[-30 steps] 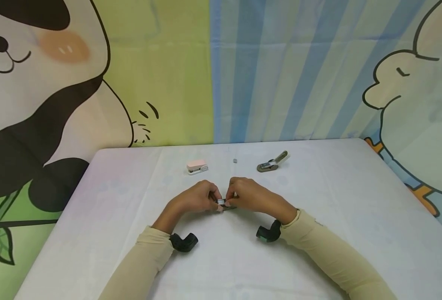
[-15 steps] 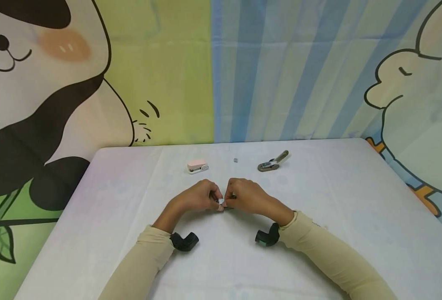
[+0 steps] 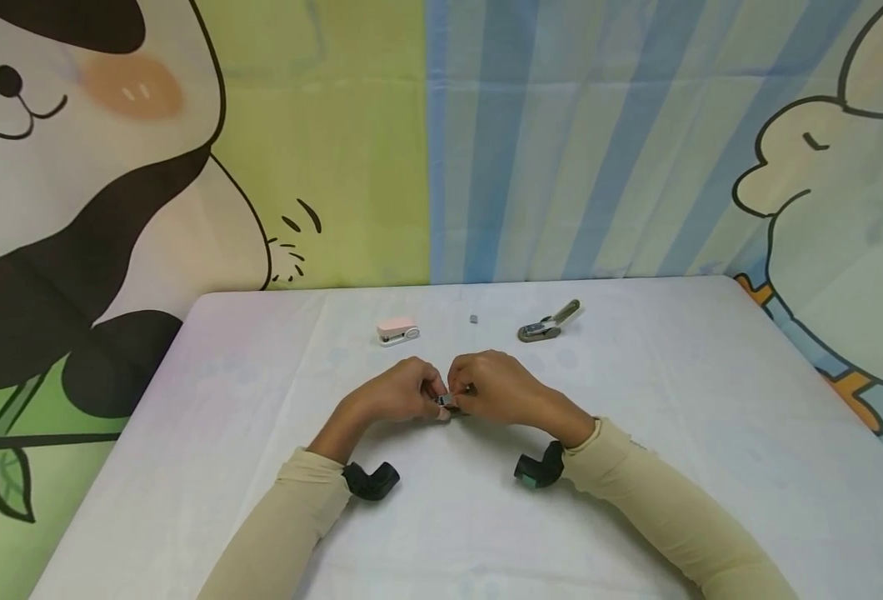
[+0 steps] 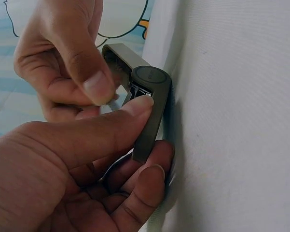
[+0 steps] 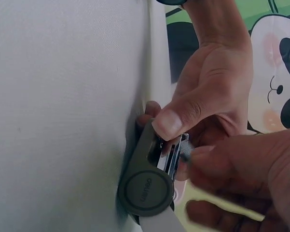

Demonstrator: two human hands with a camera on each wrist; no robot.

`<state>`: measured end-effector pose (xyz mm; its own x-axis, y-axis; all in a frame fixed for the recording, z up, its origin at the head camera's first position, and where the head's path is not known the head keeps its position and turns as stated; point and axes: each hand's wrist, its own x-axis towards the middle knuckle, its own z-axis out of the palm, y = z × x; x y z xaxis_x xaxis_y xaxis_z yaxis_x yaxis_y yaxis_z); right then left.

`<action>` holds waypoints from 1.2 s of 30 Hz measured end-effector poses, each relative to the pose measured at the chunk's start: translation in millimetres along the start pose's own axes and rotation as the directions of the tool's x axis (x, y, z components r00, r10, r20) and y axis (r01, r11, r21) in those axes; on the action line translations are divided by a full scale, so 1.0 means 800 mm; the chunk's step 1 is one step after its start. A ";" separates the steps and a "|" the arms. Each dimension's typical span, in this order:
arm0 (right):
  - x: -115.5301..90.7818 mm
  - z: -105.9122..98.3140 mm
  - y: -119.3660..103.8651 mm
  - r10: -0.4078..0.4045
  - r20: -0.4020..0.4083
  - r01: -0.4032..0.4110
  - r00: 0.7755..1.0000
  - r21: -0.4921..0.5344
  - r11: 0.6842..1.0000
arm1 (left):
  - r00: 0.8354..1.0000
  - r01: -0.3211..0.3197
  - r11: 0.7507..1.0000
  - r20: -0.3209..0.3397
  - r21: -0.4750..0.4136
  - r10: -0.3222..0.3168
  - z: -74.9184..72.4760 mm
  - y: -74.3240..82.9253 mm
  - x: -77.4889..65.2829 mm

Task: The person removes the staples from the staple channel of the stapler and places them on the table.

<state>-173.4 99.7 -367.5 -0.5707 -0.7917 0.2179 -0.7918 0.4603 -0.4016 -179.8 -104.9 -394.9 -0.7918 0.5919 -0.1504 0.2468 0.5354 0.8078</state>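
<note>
My left hand [image 3: 392, 392] grips the base of a small dark olive stapler [image 5: 147, 191], its thumb lying along the side near the staple channel. The stapler's top arm [image 4: 125, 55] is swung up, so the metal channel [image 5: 170, 157] is exposed. Close against that channel, my right hand [image 3: 497, 390] pinches a short grey ridged strip of staples [image 5: 186, 149] between thumb and finger. Part of the strip is covered by the right fingertips. Whether it sits inside the channel, I cannot tell. Both hands are low over the white tabletop.
Behind the hands stand a pink and white stapler [image 3: 397, 331], a small grey block, likely staples [image 3: 474, 319], and another olive stapler [image 3: 550, 322] with its arm raised. A black wrist mount [image 3: 370, 482] juts from the left wrist, another mount [image 3: 539, 465] from the right.
The right fingers have shifted slightly at the stapler, and the bright patch between the hands now looks greyer. The left hand keeps its grip. The head view has drifted a little.
</note>
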 end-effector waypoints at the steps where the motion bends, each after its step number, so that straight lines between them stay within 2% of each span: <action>1: 0.000 0.000 0.001 -0.018 -0.014 0.019 1.000 0.015 1.000 | 1.000 -0.003 1.000 0.002 0.002 0.003 0.000 0.000 0.000; 4: 0.001 -0.003 0.006 -0.072 -0.083 0.078 0.994 0.070 0.994 | 1.000 -0.002 1.000 0.004 0.011 0.002 -0.001 -0.001 0.000; 7: 0.002 -0.008 0.012 -0.079 -0.171 0.098 0.982 0.107 0.989 | 1.000 -0.004 1.000 0.005 0.014 0.003 -0.003 0.000 -0.001; 10: 0.001 -0.014 0.026 -0.038 -0.222 0.069 0.974 0.135 0.988 | 1.000 -0.004 1.000 0.001 0.019 0.004 -0.003 0.001 -0.001; 13: -0.004 -0.017 0.047 0.026 -0.243 0.013 0.970 0.156 0.988 | 1.000 -0.007 1.000 0.015 0.017 0.006 0.002 0.002 0.001; 16: -0.004 -0.018 0.070 0.056 -0.260 -0.011 0.964 0.169 0.986 | 0.999 -0.004 1.000 0.032 0.013 0.004 0.008 0.001 0.003; 18: 0.004 -0.018 0.084 0.060 -0.254 -0.014 0.965 0.178 0.984 | 0.999 0.003 1.000 0.033 0.011 -0.004 0.008 0.001 0.002; 21: 0.027 -0.018 0.100 0.048 -0.213 -0.011 0.976 0.171 0.985 | 1.000 0.024 1.000 0.001 0.012 -0.024 0.004 0.001 -0.002; 26: 0.054 -0.016 0.119 0.063 -0.118 -0.053 0.991 0.088 0.995 | 1.000 0.023 1.000 -0.015 0.002 -0.023 0.000 0.001 -0.004; 30: 0.061 -0.014 0.130 0.085 -0.066 -0.084 0.994 0.015 0.996 | 1.000 0.014 1.000 -0.012 0.008 -0.014 0.001 0.001 -0.005; 36: 0.062 -0.017 0.137 0.153 -0.006 -0.154 0.988 -0.015 0.988 | 1.000 0.011 1.000 -0.010 0.017 -0.010 0.004 0.002 -0.004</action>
<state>-291.0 116.3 -388.6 -0.6867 -0.7094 0.1586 -0.6979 0.5823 -0.4171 -175.0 -104.0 -394.8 -0.7999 0.5803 -0.1531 0.2480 0.5519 0.7962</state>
